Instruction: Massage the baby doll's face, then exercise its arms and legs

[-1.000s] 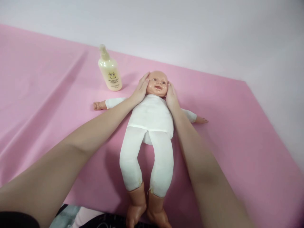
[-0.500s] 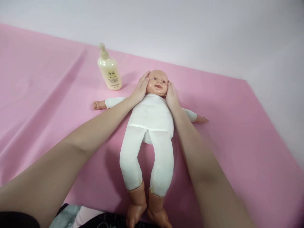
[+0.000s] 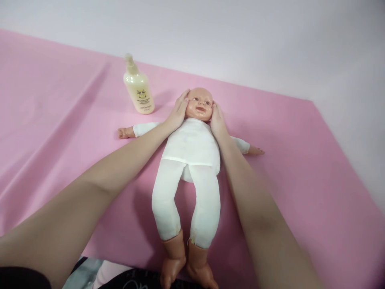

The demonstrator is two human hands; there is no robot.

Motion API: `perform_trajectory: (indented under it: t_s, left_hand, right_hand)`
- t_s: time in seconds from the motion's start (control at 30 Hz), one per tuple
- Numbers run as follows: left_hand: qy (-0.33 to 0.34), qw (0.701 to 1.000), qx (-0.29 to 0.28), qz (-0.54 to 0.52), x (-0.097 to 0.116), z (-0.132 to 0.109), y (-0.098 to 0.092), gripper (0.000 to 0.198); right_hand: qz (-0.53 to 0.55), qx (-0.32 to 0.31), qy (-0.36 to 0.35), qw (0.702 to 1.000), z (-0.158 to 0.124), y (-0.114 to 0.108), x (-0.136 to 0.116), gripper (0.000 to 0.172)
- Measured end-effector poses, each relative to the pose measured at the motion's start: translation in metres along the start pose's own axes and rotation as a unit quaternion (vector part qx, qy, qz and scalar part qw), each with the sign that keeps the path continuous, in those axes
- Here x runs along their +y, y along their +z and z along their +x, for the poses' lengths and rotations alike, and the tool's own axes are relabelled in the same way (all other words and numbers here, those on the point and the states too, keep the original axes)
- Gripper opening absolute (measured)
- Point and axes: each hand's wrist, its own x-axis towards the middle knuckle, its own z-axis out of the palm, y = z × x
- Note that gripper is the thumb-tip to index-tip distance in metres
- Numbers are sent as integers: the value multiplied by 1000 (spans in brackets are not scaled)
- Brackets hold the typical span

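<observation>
A baby doll (image 3: 192,144) lies on its back, its feet towards me and its arms spread out. Its head (image 3: 200,96) is bare plastic, while its body and limbs are white cloth. My left hand (image 3: 179,110) rests flat along the left side of the head, fingers stretched out towards the top. Against the other side of the head lies my right hand (image 3: 218,120), also with straight fingers. The head sits between both palms, which touch its cheeks. The palms and thumbs are mostly hidden. My forearms cross over the doll's cloth arms.
A pale yellow pump bottle (image 3: 140,92) with a cartoon label stands upright to the left of the doll's head. Pink cloth (image 3: 300,168) covers the table, with long creases on the left. Behind it is a white surface (image 3: 270,40).
</observation>
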Motion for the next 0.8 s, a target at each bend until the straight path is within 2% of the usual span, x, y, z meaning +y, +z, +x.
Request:
perform_trajectory:
  t_s: [0.53, 0.8]
  left_hand:
    - [-12, 1000, -2, -3, -1, 0, 0, 86]
    - [-17, 1000, -2, 8, 1, 0, 1, 90]
  right_hand:
    - [-7, 8, 28, 1000, -3, 1, -7, 81]
    - [7, 18, 41, 999, -4, 4, -11, 71]
